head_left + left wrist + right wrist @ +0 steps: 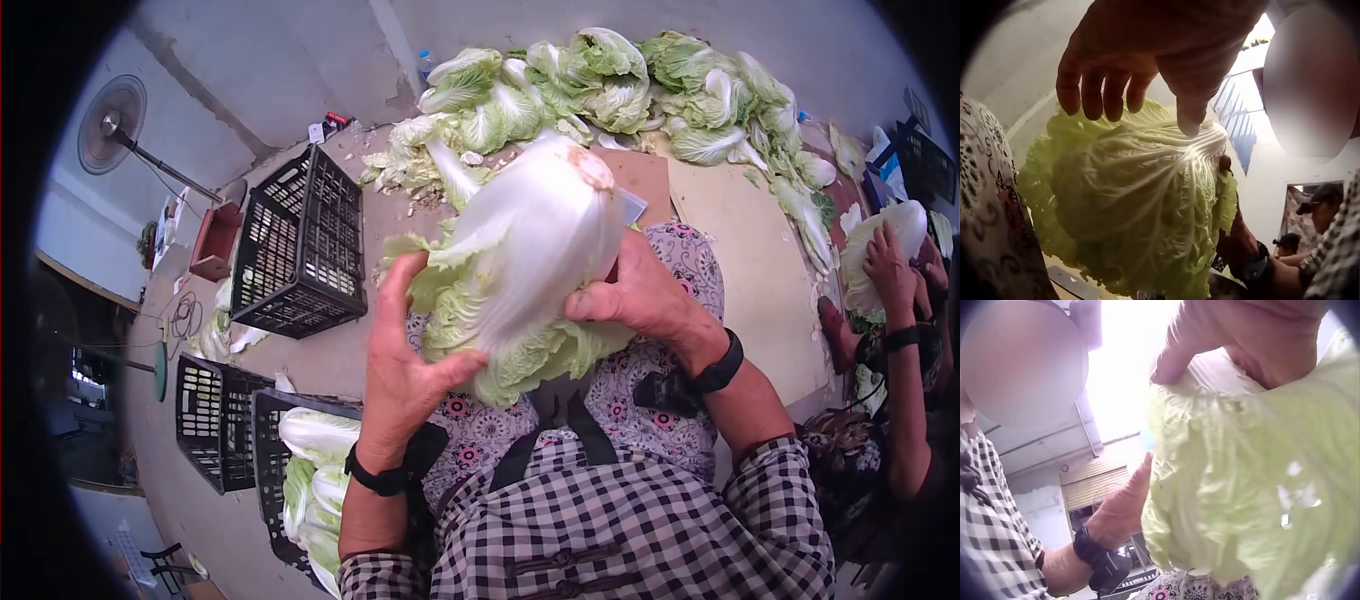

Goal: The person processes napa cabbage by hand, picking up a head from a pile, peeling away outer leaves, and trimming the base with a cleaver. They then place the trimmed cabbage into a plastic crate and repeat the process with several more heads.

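A large napa cabbage (540,235) is held tilted over the lap, its cut base up and its frilly green leaves down. My right hand (650,295) grips its right side, thumb on the pale ribs and fingers behind. On the leafy side, my left hand (400,355) spreads its thumb and fingers apart, right at the outer leaves. The left wrist view shows the left hand's fingers (1092,97) extended over the ribbed leaves. Small holes show in an outer leaf (1297,494) in the right wrist view.
Loose cabbage leaves (600,85) lie heaped along the wall. Black crates (300,245) stand at the left; a nearer crate (268,480) holds several cabbages (325,490). A fan (112,125) stands far left. Another person's hand (890,270) rests on a cabbage (905,225) at right.
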Demonstrator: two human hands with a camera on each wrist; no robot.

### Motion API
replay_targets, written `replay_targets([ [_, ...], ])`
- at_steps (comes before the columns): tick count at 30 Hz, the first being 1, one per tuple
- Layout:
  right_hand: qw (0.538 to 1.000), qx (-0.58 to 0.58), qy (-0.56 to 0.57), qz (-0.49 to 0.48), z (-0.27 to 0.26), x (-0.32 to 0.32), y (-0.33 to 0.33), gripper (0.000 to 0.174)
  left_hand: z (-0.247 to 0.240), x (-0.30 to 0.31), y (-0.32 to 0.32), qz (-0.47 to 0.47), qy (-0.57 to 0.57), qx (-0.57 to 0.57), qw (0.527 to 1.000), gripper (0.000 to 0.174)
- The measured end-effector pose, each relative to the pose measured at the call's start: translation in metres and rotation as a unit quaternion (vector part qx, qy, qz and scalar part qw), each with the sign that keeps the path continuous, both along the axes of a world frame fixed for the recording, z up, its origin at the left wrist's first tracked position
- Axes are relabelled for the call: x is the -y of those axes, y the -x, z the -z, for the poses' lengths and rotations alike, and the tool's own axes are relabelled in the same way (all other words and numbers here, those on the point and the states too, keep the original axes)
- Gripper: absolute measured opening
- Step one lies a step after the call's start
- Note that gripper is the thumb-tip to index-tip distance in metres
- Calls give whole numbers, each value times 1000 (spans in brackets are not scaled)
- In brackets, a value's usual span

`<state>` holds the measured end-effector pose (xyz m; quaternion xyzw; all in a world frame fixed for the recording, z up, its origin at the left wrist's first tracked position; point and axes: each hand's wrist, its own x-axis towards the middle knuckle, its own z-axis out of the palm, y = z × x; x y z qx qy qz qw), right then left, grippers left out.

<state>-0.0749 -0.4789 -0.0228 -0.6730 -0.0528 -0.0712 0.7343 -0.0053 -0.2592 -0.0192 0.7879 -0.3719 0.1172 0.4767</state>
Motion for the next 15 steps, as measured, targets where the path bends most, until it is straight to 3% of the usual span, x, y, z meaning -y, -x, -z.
replay_targets([
  [2, 1000, 16, -8, -3, -2, -1, -2, 81, -4, 1, 3, 4, -1, 12, 1000, 44],
  [4, 1000, 22, 9, 15, -7, 1, 0, 83, 1, -19, 2, -49, 109, -108, 987, 37],
  [5, 999, 28, 19, 19, -8, 3, 3, 85, -4, -24, -1, -58, 144, -14, 988, 31],
  [6, 999, 31, 29, 20, -7, 4, 4, 86, -11, -29, -1, -16, 190, 0, 982, 21],
  [7, 998, 34, 41, 19, -6, 5, 4, 87, -17, -26, -4, -36, 177, 35, 983, 54],
  [9, 997, 61, 49, 14, -3, -1, 1, 93, -22, -2, 4, 38, 148, -37, 988, 75],
  [11, 996, 81, 30, -2, -5, -12, 1, 98, 15, -9, 5, 112, 18, -112, 987, 78],
  [12, 995, 86, 50, 12, -4, -14, 0, 101, 23, -8, 7, 123, 19, -169, 978, 79],
  [13, 993, 91, 71, 25, -2, -14, -2, 104, 30, -6, 10, 131, 20, -225, 965, 79],
  [15, 988, 108, 110, 32, 0, -12, -2, 109, 38, 6, 24, 83, 154, -383, 907, 77],
])
